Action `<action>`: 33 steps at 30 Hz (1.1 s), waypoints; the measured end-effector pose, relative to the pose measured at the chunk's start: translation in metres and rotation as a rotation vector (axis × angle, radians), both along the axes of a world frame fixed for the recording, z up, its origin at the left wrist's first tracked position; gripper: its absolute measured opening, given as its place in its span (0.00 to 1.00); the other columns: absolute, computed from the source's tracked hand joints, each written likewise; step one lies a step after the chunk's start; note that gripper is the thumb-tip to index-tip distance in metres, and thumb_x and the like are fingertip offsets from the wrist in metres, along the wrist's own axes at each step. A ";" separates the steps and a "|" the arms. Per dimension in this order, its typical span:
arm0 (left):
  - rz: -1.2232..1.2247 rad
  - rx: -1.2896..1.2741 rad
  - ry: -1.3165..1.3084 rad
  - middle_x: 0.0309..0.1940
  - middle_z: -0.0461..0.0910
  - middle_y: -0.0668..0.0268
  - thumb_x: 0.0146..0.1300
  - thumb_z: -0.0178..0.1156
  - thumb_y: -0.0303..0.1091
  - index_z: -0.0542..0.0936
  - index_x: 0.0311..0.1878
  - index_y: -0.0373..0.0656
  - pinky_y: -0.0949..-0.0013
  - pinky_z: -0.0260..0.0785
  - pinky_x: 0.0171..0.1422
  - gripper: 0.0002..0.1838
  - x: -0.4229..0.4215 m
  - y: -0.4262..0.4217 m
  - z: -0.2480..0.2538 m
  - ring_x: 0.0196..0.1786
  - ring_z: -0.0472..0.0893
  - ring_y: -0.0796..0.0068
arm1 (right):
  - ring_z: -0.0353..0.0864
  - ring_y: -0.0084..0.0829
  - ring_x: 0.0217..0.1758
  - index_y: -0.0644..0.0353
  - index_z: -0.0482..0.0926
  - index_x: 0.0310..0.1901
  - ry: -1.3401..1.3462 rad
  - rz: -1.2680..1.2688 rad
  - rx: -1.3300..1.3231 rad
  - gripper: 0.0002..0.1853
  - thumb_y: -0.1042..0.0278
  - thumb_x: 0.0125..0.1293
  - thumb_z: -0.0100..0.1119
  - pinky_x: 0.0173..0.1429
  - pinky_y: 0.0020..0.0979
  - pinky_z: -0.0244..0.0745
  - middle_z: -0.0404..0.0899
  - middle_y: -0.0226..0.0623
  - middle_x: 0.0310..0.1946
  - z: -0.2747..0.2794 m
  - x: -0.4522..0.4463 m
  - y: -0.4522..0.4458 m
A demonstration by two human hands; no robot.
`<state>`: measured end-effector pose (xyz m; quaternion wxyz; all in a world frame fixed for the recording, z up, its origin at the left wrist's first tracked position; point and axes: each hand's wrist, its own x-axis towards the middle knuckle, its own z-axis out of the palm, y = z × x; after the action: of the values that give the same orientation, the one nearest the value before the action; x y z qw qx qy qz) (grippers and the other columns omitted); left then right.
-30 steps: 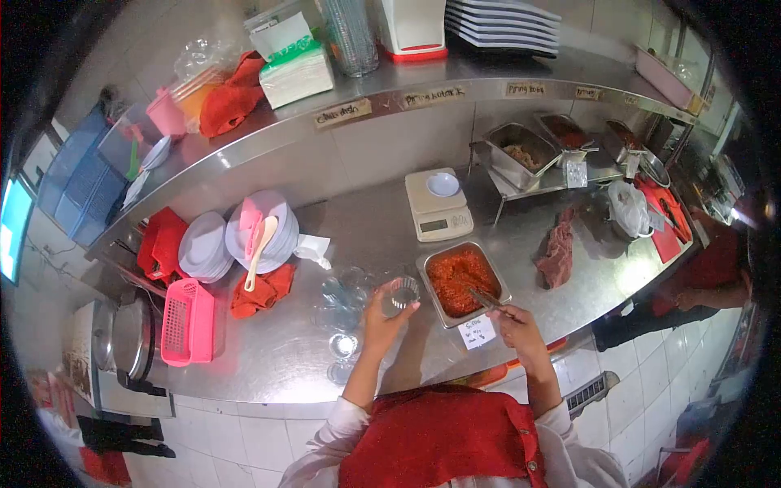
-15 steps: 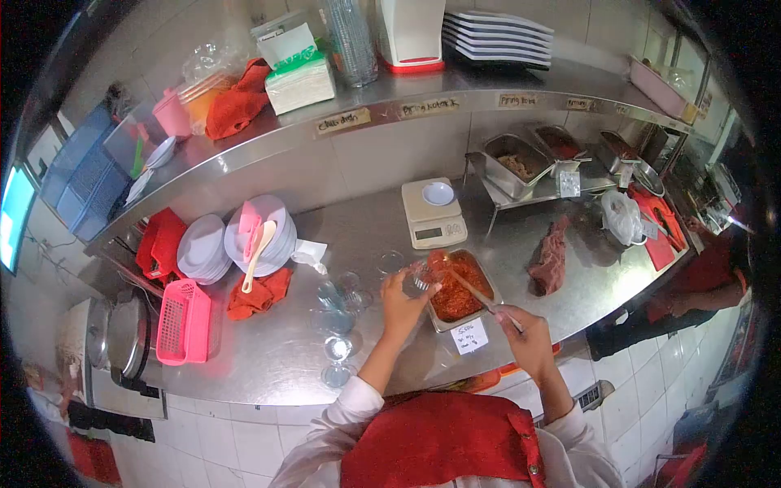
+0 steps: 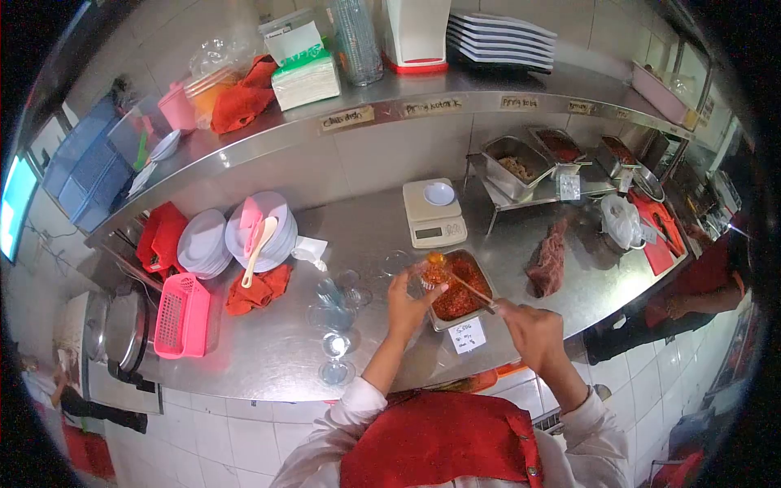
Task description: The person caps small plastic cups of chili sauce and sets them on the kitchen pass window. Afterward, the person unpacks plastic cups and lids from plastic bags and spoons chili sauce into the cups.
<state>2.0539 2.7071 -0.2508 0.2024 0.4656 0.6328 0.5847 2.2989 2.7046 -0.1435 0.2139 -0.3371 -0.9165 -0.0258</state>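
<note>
My left hand [image 3: 404,311] is closed around a small clear plastic cup [image 3: 426,283], with reddish contents showing through it. It holds the cup over the left edge of a metal pan [image 3: 440,324] of chunky red sauce [image 3: 460,306]. My right hand [image 3: 533,337] grips the handle of a long spoon [image 3: 472,289] that reaches left across the pan. The spoon's orange-coated head is at the cup's rim. A handwritten label [image 3: 466,335] hangs on the pan's front. Several clear cups [image 3: 336,345] stand on the steel counter to the left.
A kitchen scale [image 3: 434,213] with a small white dish stands behind the pan. Plates [image 3: 203,244], a pink basket [image 3: 182,315] and a red cloth [image 3: 259,291] are at left. A brownish-red cloth [image 3: 547,259] and raised food pans [image 3: 516,167] are at right. A shelf [image 3: 390,96] runs above.
My right hand has rolled over and shifted slightly right, tilting the spoon at the cup. More red shows in the cup, which my left hand keeps nearly in place.
</note>
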 end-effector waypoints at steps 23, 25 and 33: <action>0.077 0.054 0.028 0.51 0.81 0.60 0.47 0.76 0.35 0.79 0.53 0.37 0.63 0.63 0.67 0.29 -0.037 -0.005 -0.014 0.57 0.77 0.66 | 0.82 0.48 0.28 0.57 0.85 0.40 0.255 -0.373 -0.407 0.10 0.63 0.64 0.60 0.32 0.42 0.74 0.81 0.52 0.26 -0.082 -0.026 0.025; 0.074 0.058 -0.006 0.51 0.82 0.61 0.46 0.76 0.37 0.80 0.53 0.39 0.61 0.62 0.67 0.29 -0.037 -0.006 -0.016 0.57 0.77 0.64 | 0.82 0.52 0.31 0.57 0.85 0.40 0.192 -0.369 -0.439 0.09 0.64 0.63 0.60 0.35 0.44 0.75 0.81 0.54 0.29 -0.081 -0.037 0.022; 0.082 0.080 0.009 0.50 0.82 0.60 0.45 0.77 0.36 0.80 0.53 0.39 0.62 0.63 0.65 0.29 -0.042 -0.009 -0.015 0.56 0.78 0.65 | 0.67 0.24 0.13 0.58 0.85 0.44 0.785 -0.267 -1.152 0.11 0.62 0.65 0.60 0.20 0.28 0.60 0.76 0.28 0.16 -0.100 -0.012 0.045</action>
<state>2.0122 2.6981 -0.2654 0.1566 0.4497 0.6283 0.6152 2.2871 2.7499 -0.2431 0.3110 -0.4904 -0.5905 0.5605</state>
